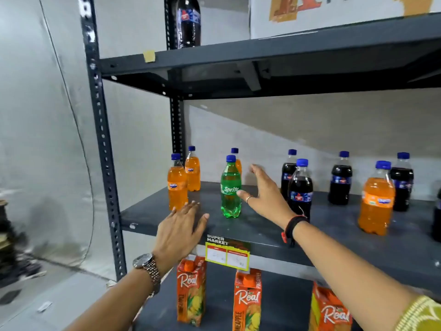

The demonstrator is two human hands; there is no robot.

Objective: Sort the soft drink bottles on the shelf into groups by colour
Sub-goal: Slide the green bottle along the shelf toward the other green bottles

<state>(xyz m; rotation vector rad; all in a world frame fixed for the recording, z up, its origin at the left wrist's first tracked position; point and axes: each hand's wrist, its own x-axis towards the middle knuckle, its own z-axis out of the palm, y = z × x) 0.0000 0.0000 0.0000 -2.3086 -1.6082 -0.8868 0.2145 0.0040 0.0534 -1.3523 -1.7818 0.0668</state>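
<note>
A green Sprite bottle point(230, 189) stands on the grey middle shelf point(152, 217). Two orange bottles point(177, 185) point(192, 172) stand at its left, and a third orange bottle point(238, 163) is half hidden behind the green one. Several dark cola bottles point(301, 187) stand to the right, with one more orange bottle point(377, 201) among them. My left hand point(182, 231) hovers flat and open over the shelf's front edge, just below the nearest orange bottle. My right hand point(267, 194) is open, fingers spread, right beside the green bottle with the thumb near its label.
A large dark cola bottle point(188, 22) and a white carton box point(334, 13) sit on the upper shelf. Three orange Real juice cartons point(191, 290) stand on the lower shelf. A yellow price tag point(228, 255) hangs on the shelf edge. The rack's perforated upright point(102, 139) is at left.
</note>
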